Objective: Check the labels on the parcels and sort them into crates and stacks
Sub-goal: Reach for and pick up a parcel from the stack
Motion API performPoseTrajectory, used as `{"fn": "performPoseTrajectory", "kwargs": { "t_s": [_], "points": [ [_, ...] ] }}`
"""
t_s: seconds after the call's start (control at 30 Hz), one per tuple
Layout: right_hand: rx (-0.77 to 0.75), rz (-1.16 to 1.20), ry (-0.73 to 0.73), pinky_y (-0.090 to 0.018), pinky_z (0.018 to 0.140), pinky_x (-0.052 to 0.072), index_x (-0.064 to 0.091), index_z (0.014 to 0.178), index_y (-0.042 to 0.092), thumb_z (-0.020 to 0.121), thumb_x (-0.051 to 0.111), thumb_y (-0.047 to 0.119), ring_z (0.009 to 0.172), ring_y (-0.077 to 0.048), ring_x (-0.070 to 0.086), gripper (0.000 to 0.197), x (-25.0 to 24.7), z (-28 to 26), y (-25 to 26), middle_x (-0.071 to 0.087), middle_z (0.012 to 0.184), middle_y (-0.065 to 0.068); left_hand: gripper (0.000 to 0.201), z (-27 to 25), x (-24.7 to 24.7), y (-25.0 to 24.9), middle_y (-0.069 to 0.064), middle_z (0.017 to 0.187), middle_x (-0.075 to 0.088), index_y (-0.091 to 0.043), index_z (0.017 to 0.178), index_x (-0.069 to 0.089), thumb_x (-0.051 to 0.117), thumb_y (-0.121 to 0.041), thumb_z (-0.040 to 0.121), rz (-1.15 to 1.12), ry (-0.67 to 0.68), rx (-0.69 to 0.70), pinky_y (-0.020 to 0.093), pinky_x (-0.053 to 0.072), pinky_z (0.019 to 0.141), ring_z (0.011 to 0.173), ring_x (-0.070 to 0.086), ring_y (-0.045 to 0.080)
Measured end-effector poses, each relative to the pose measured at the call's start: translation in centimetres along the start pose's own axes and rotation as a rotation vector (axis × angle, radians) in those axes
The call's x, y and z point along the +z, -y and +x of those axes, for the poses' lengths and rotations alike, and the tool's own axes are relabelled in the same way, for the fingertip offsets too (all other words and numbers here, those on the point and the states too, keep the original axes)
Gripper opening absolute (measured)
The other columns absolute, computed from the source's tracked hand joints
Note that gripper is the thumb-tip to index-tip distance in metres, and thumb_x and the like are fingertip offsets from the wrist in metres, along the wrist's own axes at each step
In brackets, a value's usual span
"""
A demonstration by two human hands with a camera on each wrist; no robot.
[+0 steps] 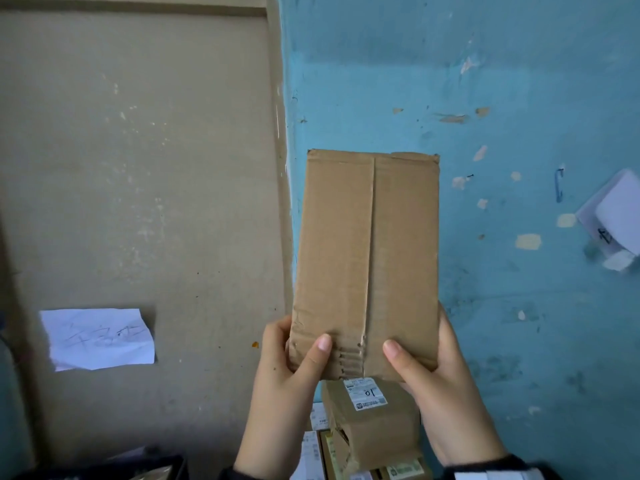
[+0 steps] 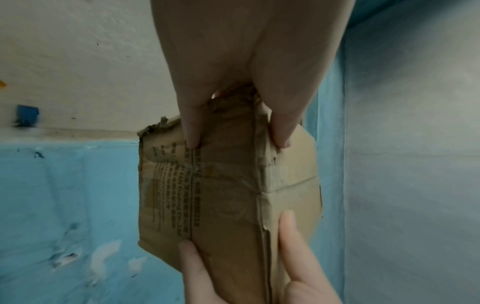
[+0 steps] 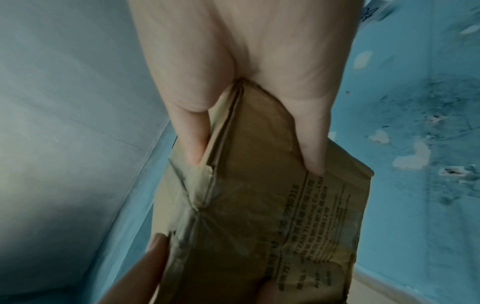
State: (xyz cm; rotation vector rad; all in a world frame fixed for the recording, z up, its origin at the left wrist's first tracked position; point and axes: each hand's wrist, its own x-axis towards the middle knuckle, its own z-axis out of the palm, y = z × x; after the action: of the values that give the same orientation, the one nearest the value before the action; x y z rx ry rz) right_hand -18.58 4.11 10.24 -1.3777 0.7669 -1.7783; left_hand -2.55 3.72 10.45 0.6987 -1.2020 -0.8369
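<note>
I hold a flat brown cardboard parcel [image 1: 369,258] upright in front of the wall, its plain seamed face toward me. My left hand [image 1: 294,362] grips its lower left corner, thumb on the front. My right hand [image 1: 433,375] grips the lower right corner the same way. In the left wrist view the parcel [image 2: 228,195] shows black print on its far side, pinched by my left hand [image 2: 233,115]. The right wrist view shows the parcel [image 3: 259,216] with the same printed face under my right hand's fingers [image 3: 311,144]. No shipping label shows on the near face.
Below the held parcel sits another brown box [image 1: 372,420] with a white label marked "10", among several labelled parcels [image 1: 311,448]. A handwritten paper note [image 1: 98,337] is taped to the beige wall; another note [image 1: 613,220] hangs on the blue wall at right. A dark crate edge [image 1: 145,465] is at bottom left.
</note>
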Motion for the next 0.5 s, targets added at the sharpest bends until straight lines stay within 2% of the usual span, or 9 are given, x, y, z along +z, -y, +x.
{"fn": "performPoseTrajectory", "kwargs": {
  "t_s": [0.13, 0.23, 0.33, 0.43, 0.5],
  "points": [
    [-0.026, -0.067, 0.016, -0.045, 0.102, 0.048, 0.049, 0.128, 0.048, 0.085, 0.068, 0.003, 0.109, -0.009, 0.066, 0.064, -0.15, 0.25, 0.45, 0.069, 0.118, 0.012, 0.042, -0.09, -0.16, 0.29, -0.005, 0.091, 0.074, -0.014, 0.104, 0.059, 0.067, -0.039, 0.071, 0.031, 0.003, 0.020, 0.030, 0.056, 0.078, 0.087, 0.071, 0.010],
    [-0.047, -0.113, 0.009, -0.041, 0.100, 0.048, 0.048, 0.130, 0.046, 0.086, 0.067, 0.002, 0.108, -0.008, 0.066, 0.066, -0.01, 0.19, 0.78, 0.069, 0.117, 0.014, 0.041, -0.17, -0.17, 0.41, -0.006, 0.091, 0.073, -0.015, 0.105, 0.060, 0.065, -0.037, 0.071, 0.042, -0.020, 0.028, 0.033, 0.056, 0.080, 0.087, 0.071, 0.009],
    [-0.074, -0.141, 0.013, -0.038, 0.098, 0.049, 0.048, 0.130, 0.046, 0.085, 0.068, 0.003, 0.107, -0.006, 0.066, 0.065, 0.17, 0.04, 0.83, 0.069, 0.116, 0.016, 0.028, -0.16, -0.23, 0.56, -0.005, 0.092, 0.073, -0.015, 0.105, 0.061, 0.065, -0.028, 0.080, 0.027, -0.030, 0.037, 0.035, 0.056, 0.082, 0.087, 0.071, 0.010],
    [-0.091, -0.127, -0.012, -0.037, 0.098, 0.050, 0.050, 0.131, 0.043, 0.083, 0.071, 0.013, 0.107, -0.004, 0.066, 0.060, 0.21, -0.13, 0.57, 0.068, 0.117, 0.017, 0.038, -0.11, -0.24, 0.68, 0.001, 0.092, 0.073, -0.014, 0.103, 0.061, 0.065, -0.036, 0.073, -0.029, -0.041, 0.039, 0.037, 0.056, 0.081, 0.089, 0.071, 0.015],
    [-0.080, -0.106, -0.031, -0.040, 0.102, 0.048, 0.053, 0.128, 0.048, 0.085, 0.069, 0.038, 0.114, -0.004, 0.062, 0.048, 0.19, -0.25, 0.60, 0.065, 0.123, 0.019, 0.039, -0.02, -0.38, 0.72, 0.003, 0.092, 0.073, -0.012, 0.105, 0.060, 0.063, -0.035, 0.074, -0.117, -0.062, 0.008, 0.035, 0.056, 0.078, 0.088, 0.070, 0.017]
  ]
}}
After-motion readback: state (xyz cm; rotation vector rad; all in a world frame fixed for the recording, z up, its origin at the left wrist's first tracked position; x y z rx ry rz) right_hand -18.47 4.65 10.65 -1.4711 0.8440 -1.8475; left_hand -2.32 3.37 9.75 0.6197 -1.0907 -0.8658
